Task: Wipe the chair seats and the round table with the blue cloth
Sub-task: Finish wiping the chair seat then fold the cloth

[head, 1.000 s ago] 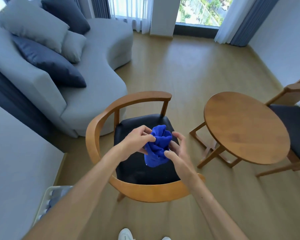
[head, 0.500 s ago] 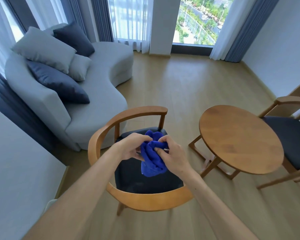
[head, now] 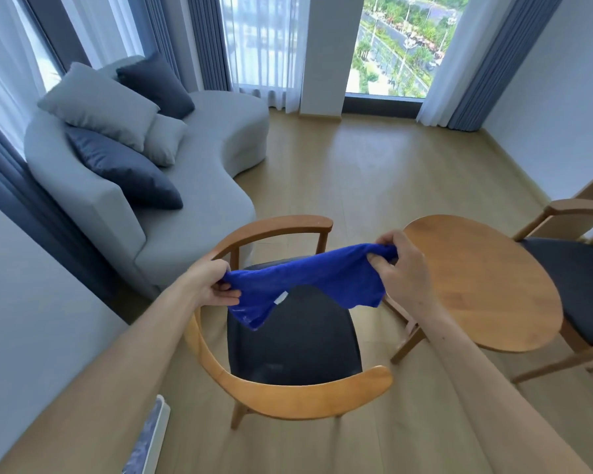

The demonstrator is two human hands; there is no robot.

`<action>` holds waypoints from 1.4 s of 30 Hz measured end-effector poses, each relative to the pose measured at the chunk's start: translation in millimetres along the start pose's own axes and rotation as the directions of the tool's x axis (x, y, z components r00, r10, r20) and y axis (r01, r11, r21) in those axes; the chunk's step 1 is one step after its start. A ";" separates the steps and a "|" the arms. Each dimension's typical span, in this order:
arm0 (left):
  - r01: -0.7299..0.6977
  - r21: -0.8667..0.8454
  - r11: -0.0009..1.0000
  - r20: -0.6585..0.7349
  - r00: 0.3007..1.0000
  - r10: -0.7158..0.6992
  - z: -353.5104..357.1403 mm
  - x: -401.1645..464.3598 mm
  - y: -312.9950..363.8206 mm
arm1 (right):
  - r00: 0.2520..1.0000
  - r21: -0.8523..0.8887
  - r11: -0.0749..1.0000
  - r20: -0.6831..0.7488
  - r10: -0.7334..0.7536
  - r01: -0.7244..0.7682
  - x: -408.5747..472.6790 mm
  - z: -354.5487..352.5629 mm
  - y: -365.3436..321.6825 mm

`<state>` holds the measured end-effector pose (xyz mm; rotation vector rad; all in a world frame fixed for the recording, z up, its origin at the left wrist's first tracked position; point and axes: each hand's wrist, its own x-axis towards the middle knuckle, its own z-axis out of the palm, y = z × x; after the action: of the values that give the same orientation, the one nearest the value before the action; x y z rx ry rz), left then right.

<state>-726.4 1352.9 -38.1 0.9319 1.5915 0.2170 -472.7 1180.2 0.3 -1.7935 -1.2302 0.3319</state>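
Above near chair: cloth stretched between 2 hands, left and right, each pinching an end; spread probably for folding before wiping. Table right.

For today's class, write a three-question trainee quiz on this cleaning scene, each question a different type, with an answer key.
1. True or false: the blue cloth lies flat on the round table.
2. Multiple choice: how is the cloth held? A) by the left hand alone; B) stretched between the left hand and the right hand; C) draped over the near chair.
3. Fill in: the cloth hangs in the air above the chair's black ____.

Key: 1 false, since both hands hold it up and the tabletop is bare wood; 2 B, each hand grips one end; 3 seat.
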 end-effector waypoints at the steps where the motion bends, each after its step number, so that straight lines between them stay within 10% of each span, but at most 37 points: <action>1: 0.010 0.010 1.000 -0.003 1.000 -0.010 0.0 -0.5 -2.3 | 1.000 0.016 1.000 -0.006 -0.005 0.005 3.6 -0.3 -2.8; 5: 0.006 0.150 0.989 -0.075 0.997 0.005 -0.7 2.7 -11.2 | 0.996 -0.008 0.998 0.057 -0.063 0.064 11.7 -2.2 -14.7; 8: -0.196 0.468 0.862 -0.198 0.927 0.318 5.7 2.1 -14.8 | 0.988 0.003 0.994 0.112 -0.105 0.105 15.3 2.4 -27.2; 12: -0.580 0.370 0.726 0.412 0.803 0.431 40.6 -16.5 -7.0 | 0.972 0.027 0.987 0.171 -0.162 0.159 19.1 13.4 -44.5; 16: -0.779 0.366 0.509 0.555 0.621 0.553 80.0 -26.8 -14.2 | 0.971 0.030 0.985 0.164 -0.171 0.169 20.1 10.3 -51.3; 21: -0.829 0.347 0.438 0.526 0.559 0.641 91.9 -27.7 -9.1 | 0.990 -0.041 0.993 0.102 -0.102 0.107 19.4 -21.8 -36.7; 31: -0.757 0.653 -0.014 0.496 0.414 0.763 66.1 -38.6 22.9 | 0.997 -0.233 0.971 0.068 -0.033 0.048 2.6 -35.9 0.7; 42: -0.633 0.712 0.304 0.184 0.586 0.789 58.0 -53.3 41.8 | 0.948 -0.206 0.954 0.276 -0.159 0.220 -17.5 2.2 -13.7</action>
<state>-658.2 1324.6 11.8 2.3586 1.2990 0.3181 -490.6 1167.9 5.5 -1.8508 -1.6741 0.3258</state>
